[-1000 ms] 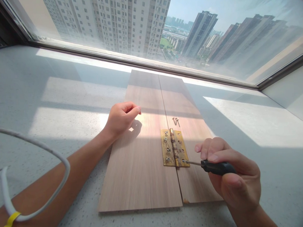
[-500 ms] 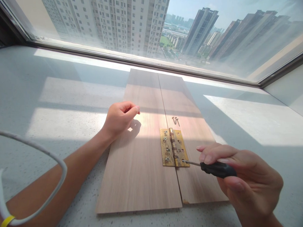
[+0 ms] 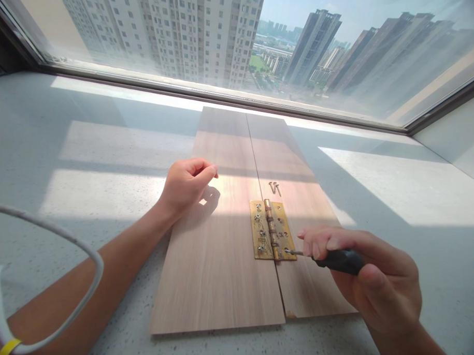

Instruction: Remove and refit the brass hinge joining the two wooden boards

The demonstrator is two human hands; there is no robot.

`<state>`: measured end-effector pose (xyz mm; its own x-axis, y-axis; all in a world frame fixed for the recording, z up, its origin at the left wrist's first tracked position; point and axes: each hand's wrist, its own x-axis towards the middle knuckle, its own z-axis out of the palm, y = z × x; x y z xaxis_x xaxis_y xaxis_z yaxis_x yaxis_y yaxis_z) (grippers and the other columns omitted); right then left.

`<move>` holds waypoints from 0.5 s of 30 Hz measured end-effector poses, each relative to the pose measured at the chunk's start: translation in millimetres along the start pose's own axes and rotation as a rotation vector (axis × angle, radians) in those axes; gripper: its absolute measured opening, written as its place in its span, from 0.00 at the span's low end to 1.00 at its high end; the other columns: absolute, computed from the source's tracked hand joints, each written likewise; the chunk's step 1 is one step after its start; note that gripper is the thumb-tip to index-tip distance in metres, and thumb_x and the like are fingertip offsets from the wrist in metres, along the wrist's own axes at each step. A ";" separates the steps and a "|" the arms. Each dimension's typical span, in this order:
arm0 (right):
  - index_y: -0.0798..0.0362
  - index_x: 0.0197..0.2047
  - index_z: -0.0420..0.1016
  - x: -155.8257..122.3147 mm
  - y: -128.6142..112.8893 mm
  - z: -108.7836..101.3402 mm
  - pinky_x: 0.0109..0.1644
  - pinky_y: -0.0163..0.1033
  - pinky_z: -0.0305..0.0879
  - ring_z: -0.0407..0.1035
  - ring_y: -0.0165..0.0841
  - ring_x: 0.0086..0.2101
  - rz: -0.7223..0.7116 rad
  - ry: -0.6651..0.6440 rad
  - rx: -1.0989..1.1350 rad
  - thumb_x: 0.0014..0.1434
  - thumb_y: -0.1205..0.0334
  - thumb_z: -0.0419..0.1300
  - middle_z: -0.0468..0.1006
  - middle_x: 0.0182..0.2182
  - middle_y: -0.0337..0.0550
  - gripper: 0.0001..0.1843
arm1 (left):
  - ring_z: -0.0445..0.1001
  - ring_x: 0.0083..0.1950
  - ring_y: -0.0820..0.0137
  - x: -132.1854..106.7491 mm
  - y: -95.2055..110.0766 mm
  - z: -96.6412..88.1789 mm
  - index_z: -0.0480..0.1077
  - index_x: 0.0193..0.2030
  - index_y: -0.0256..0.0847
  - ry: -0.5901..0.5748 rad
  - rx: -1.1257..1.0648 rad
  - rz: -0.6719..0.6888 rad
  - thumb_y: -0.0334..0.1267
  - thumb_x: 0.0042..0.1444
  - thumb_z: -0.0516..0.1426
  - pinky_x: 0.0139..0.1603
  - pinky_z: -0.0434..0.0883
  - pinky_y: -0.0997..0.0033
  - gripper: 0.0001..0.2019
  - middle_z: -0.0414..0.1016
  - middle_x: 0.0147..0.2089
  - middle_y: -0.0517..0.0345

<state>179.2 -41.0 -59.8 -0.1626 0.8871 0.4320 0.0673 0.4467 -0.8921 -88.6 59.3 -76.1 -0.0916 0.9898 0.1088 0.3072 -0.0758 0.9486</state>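
Note:
Two wooden boards lie side by side on a speckled grey sill, joined by a brass hinge. My right hand is closed on a black-handled screwdriver; its tip sits on a screw at the hinge's lower right corner. My left hand rests on the left board, fingers loosely curled with thumb and forefinger close together; whether anything is in them I cannot make out. Two loose screws lie on the right board just above the hinge.
A large window runs along the far edge of the sill, with its dark frame right behind the boards. A white cable with a yellow tie loops in front of my left forearm at the lower left. A wall rises at the right.
My right hand has shifted its grip on the screwdriver handle, fingers rolling round it, while the tip stays on the same hinge screw. My left hand has not moved.

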 end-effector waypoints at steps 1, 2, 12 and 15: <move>0.50 0.42 0.77 1.4 0.4 1.4 0.46 0.56 0.68 0.71 0.40 0.34 -0.005 -0.046 0.029 0.60 0.55 0.57 0.76 0.29 0.44 0.12 | 0.59 0.16 0.78 0.2 -0.2 -0.2 0.69 0.21 0.39 0.000 0.000 0.004 0.38 0.51 0.55 0.17 0.57 0.78 0.10 0.56 0.14 0.67; 0.49 0.43 0.77 3.0 0.7 3.0 0.47 0.55 0.67 0.71 0.39 0.34 -0.018 -0.110 0.062 0.61 0.55 0.55 0.75 0.29 0.43 0.13 | 0.59 0.16 0.78 0.4 -0.3 -0.3 0.69 0.21 0.39 0.000 0.001 0.006 0.38 0.51 0.55 0.17 0.57 0.78 0.10 0.57 0.14 0.67; 0.50 0.36 0.70 12.8 -1.0 26.9 0.38 0.44 0.57 0.57 0.31 0.27 0.149 -0.244 0.331 0.66 0.50 0.44 0.63 0.25 0.38 0.18 | 0.58 0.16 0.78 -0.9 0.9 -0.1 0.69 0.21 0.39 0.002 -0.005 0.000 0.37 0.51 0.55 0.17 0.57 0.78 0.10 0.56 0.14 0.67; 0.50 0.32 0.65 13.6 -4.1 29.5 0.34 0.41 0.54 0.53 0.31 0.26 0.174 -0.272 0.375 0.67 0.50 0.41 0.59 0.23 0.36 0.20 | 0.59 0.16 0.78 -0.4 0.3 -0.5 0.69 0.21 0.39 0.007 -0.009 0.003 0.37 0.51 0.55 0.17 0.57 0.78 0.10 0.57 0.14 0.67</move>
<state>147.7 -34.1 -54.2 -0.4350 0.8601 0.2664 -0.2346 0.1773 -0.9558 -88.9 58.8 -75.6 -0.0971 0.9888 0.1135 0.2990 -0.0798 0.9509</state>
